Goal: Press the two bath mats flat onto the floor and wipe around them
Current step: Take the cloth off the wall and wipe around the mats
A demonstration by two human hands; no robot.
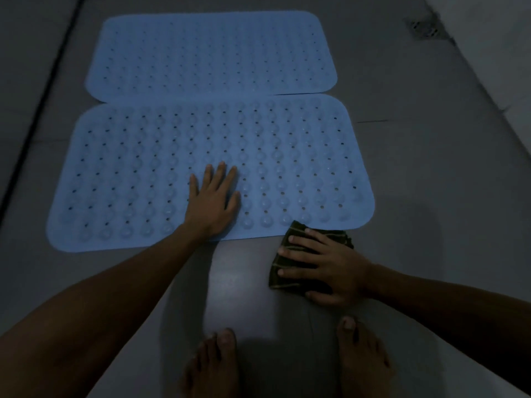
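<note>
Both mats look flat, far mat (211, 53) edge-to-edge with near mat (211, 170); left hand (214, 196) presses it, fingers spread flat, right hand (330, 268) flat on cloth (283, 268) at its front edge, so wiping looks barely begun.

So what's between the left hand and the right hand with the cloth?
In the head view, only near mat and bare floor separate left hand from right hand.
</note>
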